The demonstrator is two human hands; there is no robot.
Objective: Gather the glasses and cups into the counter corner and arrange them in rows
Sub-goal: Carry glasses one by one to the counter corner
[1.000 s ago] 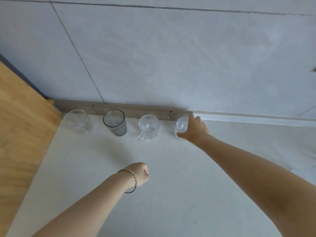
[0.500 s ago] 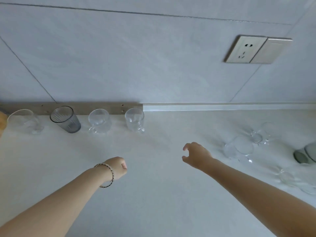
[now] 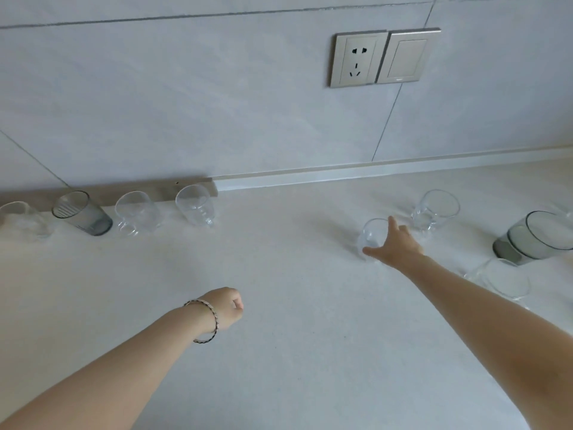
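We reach right hand (image 3: 395, 245), fingers spread, at clear glass (image 3: 372, 235) (grip not closed); left hand (image 3: 228, 308) fisted, empty. Next: close grip, carry to row's end beside handled cup (image 3: 196, 206).

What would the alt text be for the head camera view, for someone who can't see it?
A person's right hand reaches around a small clear glass on a pale counter, while the left hand, wearing a bracelet, hovers in a loose fist. Four glasses stand in a row along the back wall at left, one a smoky ribbed tumbler; more glasses wait at right.
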